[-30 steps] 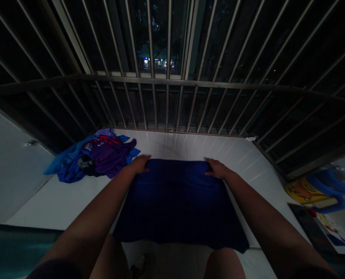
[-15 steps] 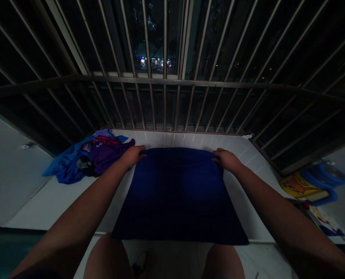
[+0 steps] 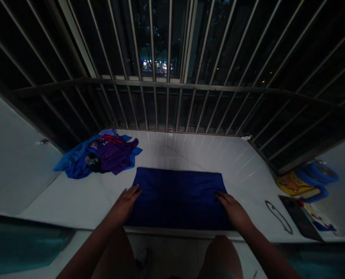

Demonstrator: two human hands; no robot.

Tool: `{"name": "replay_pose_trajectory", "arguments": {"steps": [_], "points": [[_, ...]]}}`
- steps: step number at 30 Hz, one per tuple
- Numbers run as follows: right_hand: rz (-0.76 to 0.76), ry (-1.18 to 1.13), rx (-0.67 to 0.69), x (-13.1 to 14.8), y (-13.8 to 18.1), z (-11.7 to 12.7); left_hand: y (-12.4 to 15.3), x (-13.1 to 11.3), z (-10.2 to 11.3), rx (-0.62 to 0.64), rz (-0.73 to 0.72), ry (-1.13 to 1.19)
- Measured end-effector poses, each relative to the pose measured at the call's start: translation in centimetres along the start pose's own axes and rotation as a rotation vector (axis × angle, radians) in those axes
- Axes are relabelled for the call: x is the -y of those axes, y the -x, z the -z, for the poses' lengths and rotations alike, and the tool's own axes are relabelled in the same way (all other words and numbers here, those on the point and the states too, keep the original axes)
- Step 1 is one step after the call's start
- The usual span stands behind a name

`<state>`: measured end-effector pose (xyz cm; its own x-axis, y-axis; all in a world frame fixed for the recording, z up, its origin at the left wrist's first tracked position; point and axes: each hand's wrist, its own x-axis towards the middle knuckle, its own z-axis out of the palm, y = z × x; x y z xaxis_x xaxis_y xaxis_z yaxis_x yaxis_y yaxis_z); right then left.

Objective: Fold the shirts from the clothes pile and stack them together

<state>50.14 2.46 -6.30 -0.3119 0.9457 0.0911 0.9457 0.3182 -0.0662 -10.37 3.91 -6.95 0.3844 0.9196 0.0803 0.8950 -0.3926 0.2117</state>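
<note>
A dark blue cloth [image 3: 179,197] lies flat on the white ledge, in a wide rectangle that reaches its front edge. On the cloth's left side rests my left hand [image 3: 128,199], fingers stretched out and pointing inward. My right hand [image 3: 232,207] lies likewise on the right side, its fingers extended over the fabric. Neither hand grips the cloth. To the left, behind my left hand, is a loose heap of blue, purple and red clothes [image 3: 111,153].
The tiled white ledge [image 3: 248,170] runs below a metal-barred window [image 3: 172,83]. At the right are a yellow and blue container [image 3: 300,184], a dark flat rectangular object [image 3: 301,219] and a thin cord loop [image 3: 279,217]. My knees are under the front edge.
The cloth was stretched between both hands by its far edge; now it lies shorter on the ledge. Both hands have come nearer to me, let go and flattened onto it.
</note>
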Motion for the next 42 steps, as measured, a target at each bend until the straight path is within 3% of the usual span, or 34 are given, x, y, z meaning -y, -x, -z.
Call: {"name": "replay_pose_trajectory", "arguments": {"steps": [8, 14, 18, 23, 27, 30, 35, 40, 42], "points": [[-0.018, -0.013, -0.095, -0.1, 2.1, -1.5, 4.6, -1.6, -2.1, -0.009, -0.04, -0.041], [0.009, -0.14, -0.041, 0.8, 6.4, -1.0, 8.5, -0.4, -4.0, 0.041, -0.069, -0.089], [0.055, -0.11, 0.012, 0.1, 8.8, -1.5, 9.7, 1.1, -3.3, -0.005, -0.103, -0.05], [0.05, -0.146, 0.02, -1.8, 9.0, -1.8, 10.3, 1.7, -1.9, -0.045, -0.113, 0.078], [0.038, -0.214, 0.06, -2.1, 8.7, -0.5, 9.9, 1.0, -0.9, -0.148, -0.033, 0.195], [0.046, -0.284, 0.083, -2.2, 8.3, 0.8, 8.5, 0.3, 1.1, -0.144, 0.059, 0.312], [0.038, -0.416, 0.113, -2.2, 6.8, 3.1, 4.5, 0.0, 5.2, 0.036, 0.166, 0.508], [-0.068, -0.574, 0.325, -1.9, 5.0, 7.9, 2.0, 1.0, 7.9, 0.28, 0.096, 0.705], [-0.128, -0.635, 0.35, -2.1, 3.8, 9.7, 1.1, 1.7, 8.7, 0.348, 0.101, 0.785]]}}
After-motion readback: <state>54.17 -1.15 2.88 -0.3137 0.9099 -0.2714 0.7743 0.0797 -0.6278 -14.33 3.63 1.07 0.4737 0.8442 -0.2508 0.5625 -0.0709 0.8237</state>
